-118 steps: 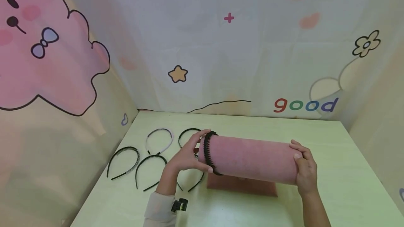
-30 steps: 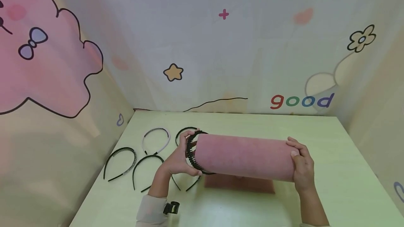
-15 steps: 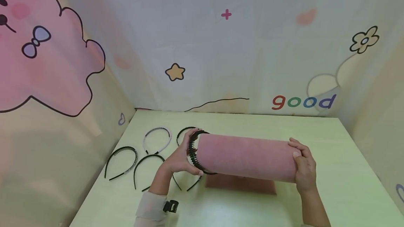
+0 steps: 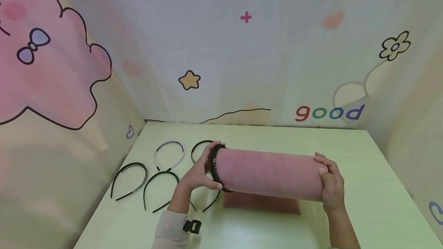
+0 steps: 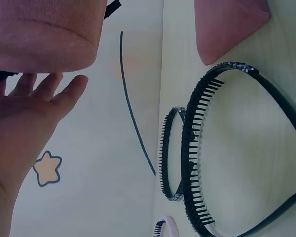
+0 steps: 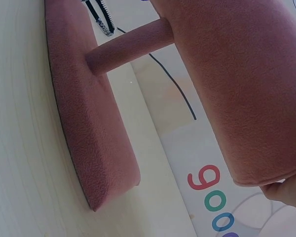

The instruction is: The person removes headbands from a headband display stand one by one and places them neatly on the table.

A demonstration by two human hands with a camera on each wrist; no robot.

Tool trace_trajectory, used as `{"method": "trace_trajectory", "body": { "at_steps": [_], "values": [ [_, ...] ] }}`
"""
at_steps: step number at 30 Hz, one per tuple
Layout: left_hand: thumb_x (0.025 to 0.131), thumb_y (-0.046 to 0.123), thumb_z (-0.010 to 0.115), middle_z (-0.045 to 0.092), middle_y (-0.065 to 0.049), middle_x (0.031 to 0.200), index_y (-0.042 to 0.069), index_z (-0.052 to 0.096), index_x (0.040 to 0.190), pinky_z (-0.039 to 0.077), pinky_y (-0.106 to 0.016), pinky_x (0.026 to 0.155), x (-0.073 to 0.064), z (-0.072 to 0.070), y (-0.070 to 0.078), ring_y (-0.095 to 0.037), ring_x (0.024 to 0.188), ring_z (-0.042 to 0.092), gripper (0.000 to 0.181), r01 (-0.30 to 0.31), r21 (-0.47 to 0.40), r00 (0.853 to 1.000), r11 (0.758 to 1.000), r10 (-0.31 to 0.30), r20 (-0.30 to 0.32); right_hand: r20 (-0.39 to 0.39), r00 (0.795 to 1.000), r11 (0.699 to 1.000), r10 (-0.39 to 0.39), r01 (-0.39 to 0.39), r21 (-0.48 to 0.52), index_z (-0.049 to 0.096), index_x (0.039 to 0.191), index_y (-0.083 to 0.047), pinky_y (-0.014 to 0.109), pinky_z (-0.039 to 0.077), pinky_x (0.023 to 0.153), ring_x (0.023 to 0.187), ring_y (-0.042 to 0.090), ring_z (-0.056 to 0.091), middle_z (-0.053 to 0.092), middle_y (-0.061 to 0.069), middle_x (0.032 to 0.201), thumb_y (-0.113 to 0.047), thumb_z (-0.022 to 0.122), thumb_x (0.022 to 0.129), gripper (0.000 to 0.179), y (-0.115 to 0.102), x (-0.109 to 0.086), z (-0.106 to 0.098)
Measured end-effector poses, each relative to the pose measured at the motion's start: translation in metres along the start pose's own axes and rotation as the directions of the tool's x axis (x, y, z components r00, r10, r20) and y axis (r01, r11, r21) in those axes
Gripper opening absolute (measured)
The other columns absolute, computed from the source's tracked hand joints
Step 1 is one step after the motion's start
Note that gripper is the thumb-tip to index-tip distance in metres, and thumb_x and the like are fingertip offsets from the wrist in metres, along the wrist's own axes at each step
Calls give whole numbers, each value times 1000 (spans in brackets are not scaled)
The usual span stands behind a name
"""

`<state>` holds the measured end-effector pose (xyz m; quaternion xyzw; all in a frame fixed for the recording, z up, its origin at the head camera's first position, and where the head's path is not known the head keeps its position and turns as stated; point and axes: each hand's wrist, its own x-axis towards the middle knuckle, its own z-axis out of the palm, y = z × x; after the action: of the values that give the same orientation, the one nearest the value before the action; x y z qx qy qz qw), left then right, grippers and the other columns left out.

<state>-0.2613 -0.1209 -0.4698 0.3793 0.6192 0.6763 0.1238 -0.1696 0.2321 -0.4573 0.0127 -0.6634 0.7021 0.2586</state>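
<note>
A pink, velvety headband display stand lies across the middle in the head view, its thick horizontal roll (image 4: pixel 270 173) raised above a flat base (image 4: pixel 261 204). A short post (image 6: pixel 133 47) joins the two in the right wrist view. Around the roll's left end sits a black toothed headband (image 4: pixel 215 170). My left hand (image 4: pixel 198 175) spans this headband, with the thumb at its lower front and the fingers at its top and behind. At the opposite end, my right hand (image 4: pixel 333 187) grips the roll, thumb in front and fingers over the top edge.
Several headbands lie on the pale table (image 4: pixel 360 172) left of the stand: a lilac one (image 4: pixel 183 153), dark ones such as the far-left headband (image 4: pixel 129 166) and its neighbour (image 4: pixel 160 176), and a sparkly black one (image 5: pixel 190 143) near the left hand. A printed cloth (image 4: pixel 221 57) hangs behind.
The black headband slid left until partly off the roll's end, then moved back right with my left hand and now sits around that end. My right hand keeps its hold.
</note>
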Motion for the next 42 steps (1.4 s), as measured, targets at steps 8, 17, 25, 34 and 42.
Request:
{"method": "trace_trajectory", "body": {
  "at_steps": [8, 17, 25, 34, 42],
  "values": [
    [61, 2, 83, 15, -10, 149, 18, 10, 147, 37, -45, 95, -5, -9, -5, -30, 124, 34, 114, 30, -75, 998, 997, -26, 59, 1, 1000, 1000, -11, 11, 2, 52, 112, 10, 27, 25, 93, 123, 17, 39, 52, 7, 128, -5, 35, 95, 29, 0, -1, 1],
    [62, -5, 80, 24, -15, 146, 15, 5, 149, 29, -48, 101, -8, -19, -9, -34, 136, 16, 117, 35, -192, 991, 981, -9, 132, -6, 1000, 1000, -16, 16, 1, 53, 112, 10, 25, 25, 93, 123, 17, 39, 53, 7, 128, -4, 35, 95, 29, 2, -1, -1],
    [60, 2, 86, 14, -19, 150, 10, 9, 145, 21, -57, 101, -15, -21, -8, -35, 136, 15, 115, 35, -148, 999, 988, -29, 43, -3, 1000, 1000, -22, 22, -2, 52, 112, 10, 26, 25, 94, 123, 17, 39, 53, 7, 128, -4, 34, 95, 29, 1, -1, 0],
    [60, 0, 85, 21, -18, 145, 11, 17, 141, 25, -60, 98, -35, -14, -7, -40, 130, 26, 107, 80, -36, 983, 996, -85, -164, -4, 1000, 1000, -11, 11, 3, 52, 113, 10, 26, 26, 93, 123, 18, 39, 53, 7, 128, -5, 33, 95, 30, 2, 0, 1],
    [57, -8, 84, 22, -19, 144, 9, 20, 143, 24, -59, 99, -51, -5, -13, -43, 129, 27, 108, 65, -44, 946, 997, -76, -316, -10, 1000, 1000, -7, 7, 3, 53, 112, 9, 26, 25, 94, 123, 17, 39, 53, 7, 128, -6, 34, 95, 30, 0, 0, 1]
  ]
}}
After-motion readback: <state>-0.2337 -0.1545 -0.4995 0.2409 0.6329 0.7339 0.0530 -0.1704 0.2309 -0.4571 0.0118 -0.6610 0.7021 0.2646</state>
